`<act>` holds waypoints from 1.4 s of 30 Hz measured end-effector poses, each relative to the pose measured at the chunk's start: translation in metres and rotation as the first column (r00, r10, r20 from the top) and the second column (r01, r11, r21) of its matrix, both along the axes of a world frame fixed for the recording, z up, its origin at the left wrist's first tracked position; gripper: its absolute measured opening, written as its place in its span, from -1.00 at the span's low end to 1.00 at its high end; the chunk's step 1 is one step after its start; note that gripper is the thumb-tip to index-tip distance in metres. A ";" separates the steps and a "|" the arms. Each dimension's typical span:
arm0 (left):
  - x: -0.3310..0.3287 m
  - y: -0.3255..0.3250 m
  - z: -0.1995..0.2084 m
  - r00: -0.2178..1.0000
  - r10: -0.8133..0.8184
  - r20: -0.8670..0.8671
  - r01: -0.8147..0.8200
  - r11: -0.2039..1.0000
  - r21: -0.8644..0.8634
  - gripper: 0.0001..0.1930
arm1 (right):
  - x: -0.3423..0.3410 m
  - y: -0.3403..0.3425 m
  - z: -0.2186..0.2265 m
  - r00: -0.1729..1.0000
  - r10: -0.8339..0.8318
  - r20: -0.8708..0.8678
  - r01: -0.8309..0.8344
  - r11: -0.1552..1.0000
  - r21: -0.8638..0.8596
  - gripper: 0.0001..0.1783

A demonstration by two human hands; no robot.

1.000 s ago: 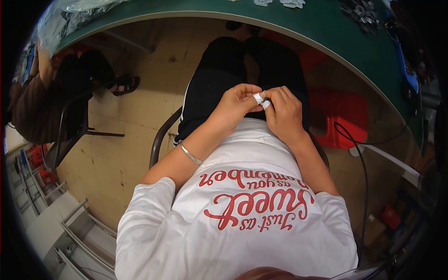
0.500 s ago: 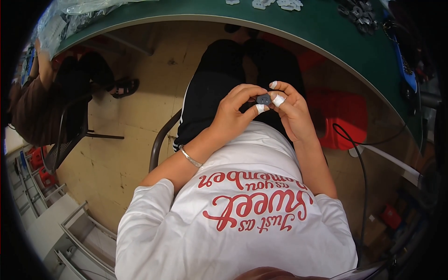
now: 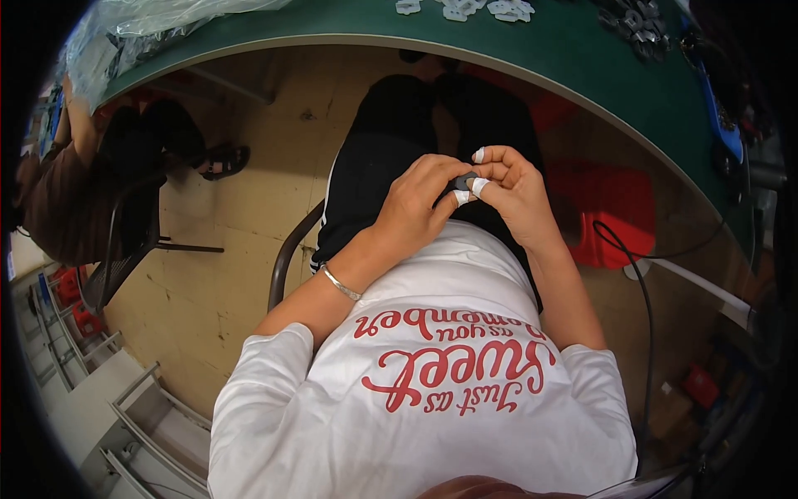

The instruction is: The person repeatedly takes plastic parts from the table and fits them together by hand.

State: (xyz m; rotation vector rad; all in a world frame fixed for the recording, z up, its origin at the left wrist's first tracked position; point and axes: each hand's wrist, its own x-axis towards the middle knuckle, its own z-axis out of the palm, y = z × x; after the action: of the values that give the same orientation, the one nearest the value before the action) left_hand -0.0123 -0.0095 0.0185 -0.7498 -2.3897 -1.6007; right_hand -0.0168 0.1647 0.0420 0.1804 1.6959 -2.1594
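A small dark grey plastic part is held between both my hands, above my lap and short of the table edge. My left hand is closed on its left side, thumb below and fingers over the top. From the right, my right hand pinches it, with the taped thumb pressed against its face and covering much of it. White tape wraps both thumbs and one right fingertip. Fine details of the part are hidden by my fingers.
Ahead curves a green table, bearing pale plastic pieces, a heap of dark grey parts, a blue tray and clear bags. A red stool and black cable lie right. Another person sits left.
My right thumb has come left and down over the part, hiding more of its face. The other right fingers have curled closer to it. My left hand keeps its hold.
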 end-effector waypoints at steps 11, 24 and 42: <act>-0.002 0.000 -0.001 0.992 0.006 0.128 -0.014 0.998 0.059 -0.67 | -0.005 0.014 -0.001 0.998 0.021 0.062 -0.015 0.996 -0.090 -0.65; -0.095 -0.055 0.112 0.760 0.315 -0.569 -0.364 0.931 0.029 -0.67 | -0.036 0.026 0.069 0.785 -0.056 -0.617 0.224 0.954 0.198 -0.72; -0.216 0.117 0.124 0.613 -0.017 -0.790 -0.588 0.659 -0.470 -0.68 | -0.119 0.092 0.080 0.700 -0.270 -0.661 0.592 0.737 0.326 -0.74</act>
State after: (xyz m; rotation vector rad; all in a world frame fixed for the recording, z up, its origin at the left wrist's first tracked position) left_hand -0.2282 0.1073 0.1425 -0.7954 -2.1953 -0.0557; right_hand -0.1362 0.2567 0.1222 0.0913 2.8668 -2.1383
